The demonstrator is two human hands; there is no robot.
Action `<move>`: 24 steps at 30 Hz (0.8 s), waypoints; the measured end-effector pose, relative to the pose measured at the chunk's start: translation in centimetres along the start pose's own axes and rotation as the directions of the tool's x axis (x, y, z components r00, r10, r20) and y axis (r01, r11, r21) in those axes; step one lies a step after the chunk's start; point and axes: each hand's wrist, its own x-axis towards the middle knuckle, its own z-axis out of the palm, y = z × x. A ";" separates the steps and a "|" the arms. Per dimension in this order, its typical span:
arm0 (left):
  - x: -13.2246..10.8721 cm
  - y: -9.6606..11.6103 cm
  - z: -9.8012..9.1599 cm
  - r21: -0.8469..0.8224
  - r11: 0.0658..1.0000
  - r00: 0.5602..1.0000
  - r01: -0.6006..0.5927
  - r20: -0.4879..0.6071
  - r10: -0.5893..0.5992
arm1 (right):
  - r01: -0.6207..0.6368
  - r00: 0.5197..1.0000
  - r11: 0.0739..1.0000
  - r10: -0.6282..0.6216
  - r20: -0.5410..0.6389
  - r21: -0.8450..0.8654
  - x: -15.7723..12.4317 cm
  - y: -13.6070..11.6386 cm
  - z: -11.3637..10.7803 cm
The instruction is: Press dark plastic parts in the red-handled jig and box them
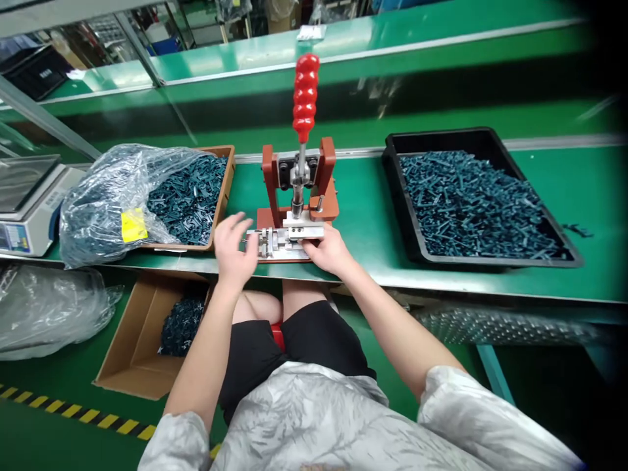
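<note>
A hand press [297, 176] with an upright red ribbed handle [305, 98] and brown-red uprights stands on the bench in front of me. At its foot is a silver metal jig [275, 243]. My left hand [234, 252] is at the jig's left end, thumb and fingers apart, nothing visible held between them. My right hand [330, 252] rests at the jig's right end, thumb and fingers drawn together against it. Whatever is between those fingertips is too small or hidden to make out. Above them a light metal block [304, 229] sits under the plunger.
To the left, a brown tray [226, 190] of small dark teal parts is partly covered by a clear bag [103, 203]. Beyond it stands a scale [34, 203]. A black tray [417, 229] of similar parts lies right. A cardboard box [132, 340] sits below the bench.
</note>
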 end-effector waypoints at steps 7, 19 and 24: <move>2.7 -0.3 2.6 -0.334 0.881 0.942 0.336 0.091 -0.324 | 0.007 1.000 1.000 -0.007 0.000 0.007 0.1 0.1 -0.1; 0.3 2.0 5.0 0.066 0.997 0.987 0.039 0.151 -0.049 | -0.076 0.996 0.994 0.072 0.053 0.076 0.8 0.3 -1.1; 3.3 4.9 3.4 -0.219 0.939 0.964 0.267 0.045 -0.263 | -0.238 0.952 0.965 0.210 0.222 0.109 1.7 1.4 -1.5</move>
